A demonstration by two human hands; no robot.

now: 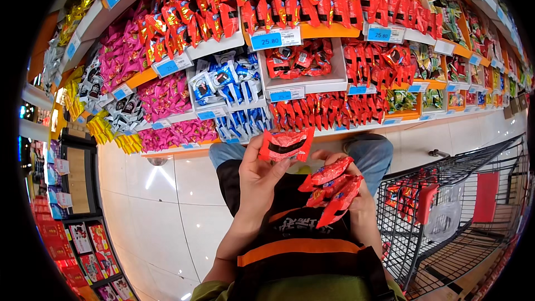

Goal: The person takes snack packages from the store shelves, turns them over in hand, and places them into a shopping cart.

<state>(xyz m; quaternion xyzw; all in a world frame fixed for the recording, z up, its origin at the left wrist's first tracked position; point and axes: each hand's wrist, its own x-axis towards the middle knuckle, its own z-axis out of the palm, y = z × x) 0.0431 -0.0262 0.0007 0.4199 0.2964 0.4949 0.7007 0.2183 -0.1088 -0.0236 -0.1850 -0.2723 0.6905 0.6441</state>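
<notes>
My left hand [259, 179] holds a single red-wrapped snack packet [286, 145] by its edge, thumb in front and fingers behind. Its dark back stripe faces up at me. In my right hand [361, 188] is a small bunch of red snack packets [334, 190], fanned over the palm and fingers. Both hands are above my lap, in front of a black apron with orange trim [301, 251]. Right behind them stands the lowest shelf row, where red packets [326, 110] are packed upright in a line.
A black wire shopping cart [451, 217] with red packets [407, 198] inside stands at my right. Ahead, a white bin [305, 85] holds loose red packets, beside blue-and-white packets [228, 77] and pink packets [165, 96]. Boxed goods [90, 251] sit at far left. White floor tiles [163, 217] lie below.
</notes>
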